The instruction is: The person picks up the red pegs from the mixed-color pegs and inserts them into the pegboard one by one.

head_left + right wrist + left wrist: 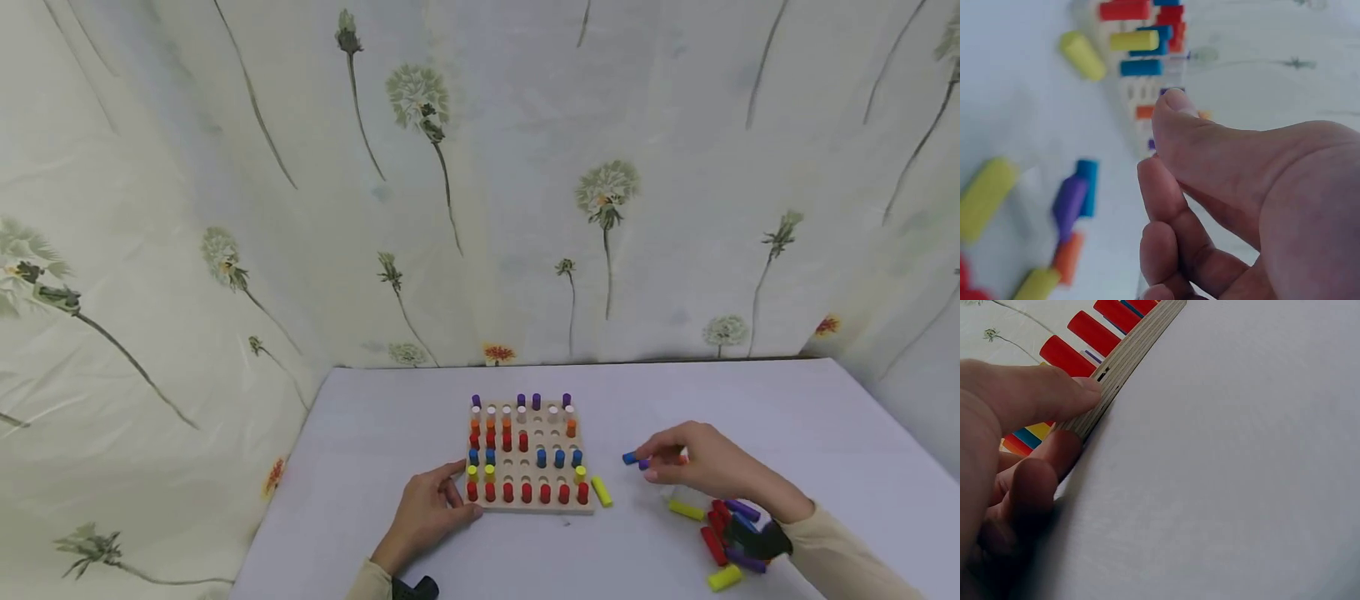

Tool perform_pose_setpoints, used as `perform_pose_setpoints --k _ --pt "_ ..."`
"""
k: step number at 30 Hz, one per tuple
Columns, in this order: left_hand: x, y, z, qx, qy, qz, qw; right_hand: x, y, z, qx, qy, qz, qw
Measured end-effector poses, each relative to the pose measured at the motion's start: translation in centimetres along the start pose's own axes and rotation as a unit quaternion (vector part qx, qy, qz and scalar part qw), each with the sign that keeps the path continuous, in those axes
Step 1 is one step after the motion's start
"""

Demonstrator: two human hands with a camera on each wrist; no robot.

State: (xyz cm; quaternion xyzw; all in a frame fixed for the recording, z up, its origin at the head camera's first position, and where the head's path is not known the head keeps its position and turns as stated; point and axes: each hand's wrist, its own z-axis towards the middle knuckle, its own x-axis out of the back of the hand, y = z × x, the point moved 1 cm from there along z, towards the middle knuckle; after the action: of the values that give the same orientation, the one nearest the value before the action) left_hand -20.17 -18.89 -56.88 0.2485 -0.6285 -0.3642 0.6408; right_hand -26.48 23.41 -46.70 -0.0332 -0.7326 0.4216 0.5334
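Note:
A wooden pegboard (528,504) with rows of coloured pegs lies on the table. My left hand (431,510) holds its near left corner. In the left wrist view the thumb (1079,394) presses the board's front edge, and curled fingers are at the corner. My right hand (701,458) is to the right of the board, fingers loosely bent. Nothing shows between thumb and index finger in the right wrist view. Near that hand lie a blue peg (1088,187), a purple peg (1069,206) and an orange peg (1067,259). A yellow peg (602,492) lies beside the board's right edge.
Red, yellow, purple and blue loose pegs (712,546) lie in a pile under the right wrist, partly hidden by its dark strap. The white table (390,417) ends at a flower-patterned curtain (510,208) behind and on the left.

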Motion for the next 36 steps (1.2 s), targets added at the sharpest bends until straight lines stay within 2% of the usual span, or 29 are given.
perform_pose_setpoints --k 3,6,11,15,23,29,36 --pt "0.3 -0.1 -0.3 0.000 0.000 0.005 1.0000 -0.6 1.5 -3.0 -0.060 0.016 -0.002 0.998" --pt "0.8 -0.3 -0.4 -0.002 0.001 0.013 0.9999 -1.9 2.3 -5.2 -0.124 0.041 -0.026 0.991" --pt "1.0 -0.6 -0.2 -0.008 0.003 0.018 0.9998 -4.2 2.8 -7.4 -0.174 0.092 -0.080 0.977" --pt "0.8 -0.4 0.0 -0.009 -0.001 0.010 0.9999 -5.4 2.8 -7.8 -0.190 0.107 -0.089 0.972" --pt "0.1 0.0 0.0 0.002 -0.002 -0.005 1.0000 -6.6 2.9 -7.6 -0.216 0.084 -0.106 0.967" --pt "0.2 -0.1 0.1 -0.005 0.000 0.008 1.0000 -7.3 2.3 -7.3 -0.210 0.087 -0.119 0.967" --pt "0.0 -0.2 0.0 0.000 -0.003 -0.006 1.0000 -7.6 2.1 -7.1 -0.199 0.079 -0.138 0.967"
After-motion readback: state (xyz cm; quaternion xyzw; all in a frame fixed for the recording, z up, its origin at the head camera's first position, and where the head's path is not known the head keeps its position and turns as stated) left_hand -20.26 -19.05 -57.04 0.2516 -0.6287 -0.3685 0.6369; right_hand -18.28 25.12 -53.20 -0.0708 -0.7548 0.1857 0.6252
